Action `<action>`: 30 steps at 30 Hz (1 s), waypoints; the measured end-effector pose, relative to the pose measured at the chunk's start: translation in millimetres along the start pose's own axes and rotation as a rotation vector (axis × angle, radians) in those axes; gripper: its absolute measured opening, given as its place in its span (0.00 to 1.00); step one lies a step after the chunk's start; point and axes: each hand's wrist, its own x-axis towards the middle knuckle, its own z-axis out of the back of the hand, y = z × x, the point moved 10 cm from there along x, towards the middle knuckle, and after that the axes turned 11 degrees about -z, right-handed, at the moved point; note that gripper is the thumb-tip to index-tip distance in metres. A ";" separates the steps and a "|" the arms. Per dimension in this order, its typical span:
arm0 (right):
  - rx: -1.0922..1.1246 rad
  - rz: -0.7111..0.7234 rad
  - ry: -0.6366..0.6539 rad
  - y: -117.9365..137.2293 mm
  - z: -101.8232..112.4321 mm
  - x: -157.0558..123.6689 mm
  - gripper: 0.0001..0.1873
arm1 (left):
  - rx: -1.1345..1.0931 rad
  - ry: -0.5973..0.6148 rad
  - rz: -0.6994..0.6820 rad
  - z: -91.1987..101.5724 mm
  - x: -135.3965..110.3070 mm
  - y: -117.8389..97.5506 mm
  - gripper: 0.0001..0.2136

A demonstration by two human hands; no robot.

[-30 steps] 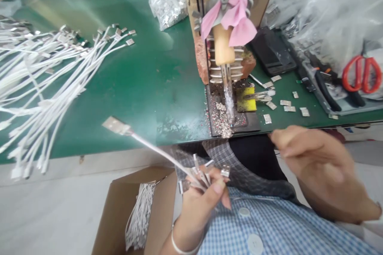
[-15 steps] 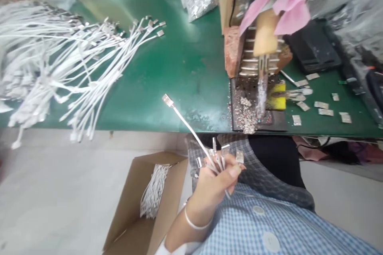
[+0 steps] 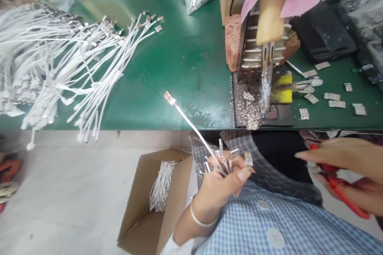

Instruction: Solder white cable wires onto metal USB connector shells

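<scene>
My left hand (image 3: 226, 179) is closed around several white USB cables (image 3: 199, 133), held just in front of the table edge. One cable sticks out long to the upper left, its metal USB plug (image 3: 169, 98) uppermost; the other plugs fan out close above the fingers. At the right, my right hand (image 3: 353, 167) is wrapped around a red-handled tool (image 3: 347, 197) that looks like pliers or cutters. Motion blurs it, and its jaws cannot be made out. The two hands are well apart.
A wooden-handled soldering iron (image 3: 267, 75) leans on a brick-sided stand (image 3: 233, 42), its tip over a dark plate (image 3: 281, 115) with solder crumbs. Loose metal shells (image 3: 337, 104) lie to the right. A cable pile (image 3: 60, 55) covers the left; an open carton (image 3: 136, 195) stands below.
My right hand has come into view from the right with the red-handled tool. My left hand keeps its grip on the cables, slightly further right in view.
</scene>
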 end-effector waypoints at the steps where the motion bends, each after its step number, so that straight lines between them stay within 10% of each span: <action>1: 0.034 0.103 0.027 17.0 -7.7 5.0 0.18 | 0.022 0.003 0.011 0.1 -1.8 1.3 0.17; 9: -0.120 0.163 0.086 45.4 -35.5 29.0 0.16 | 0.021 0.135 0.033 -22.2 -2.0 -3.4 0.16; 30: -0.234 0.348 -0.025 75.4 -22.9 38.3 0.13 | -0.031 0.164 0.008 -23.9 -1.8 -6.2 0.13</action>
